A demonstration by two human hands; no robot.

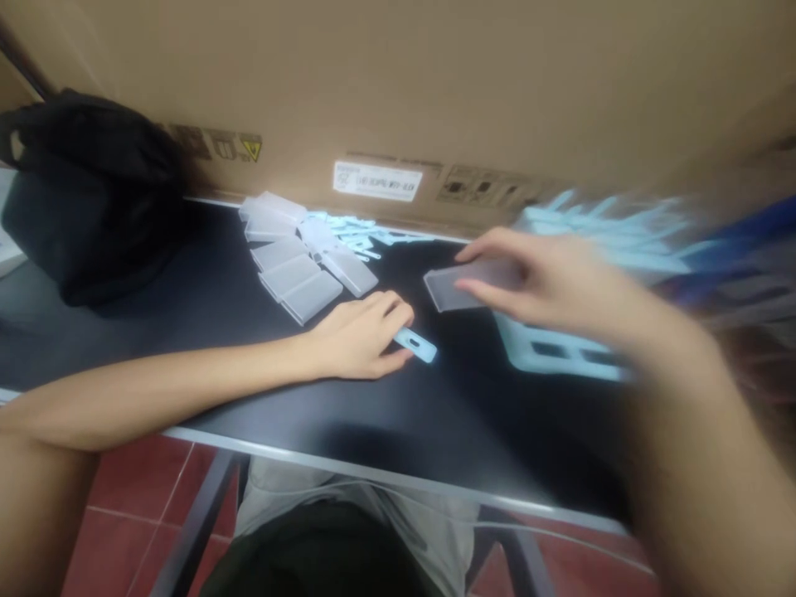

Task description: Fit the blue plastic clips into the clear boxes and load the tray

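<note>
My left hand (364, 336) rests on the black tabletop, its fingers closed round a light-blue plastic strip (418, 344) with a slot in it. To the right, my right hand (528, 274) pinches a flat, translucent grey plastic sleeve (451, 286) between thumb and fingers, raised above the table. Beyond my left hand lies a fanned pile of similar grey sleeves (298, 269). Behind them is a heap of small light-blue strips (348, 230). Under and behind my right hand stands a light-blue basket (538, 352), blurred and partly hidden, with light-blue pieces sticking up from it.
A large cardboard box (398, 91) with a white label walls off the table's far side. At the left sits a black bag (93, 199). The black table (348, 414) ends at a pale front edge above red floor tiles. Blurred blue material (746, 240) is at the far right.
</note>
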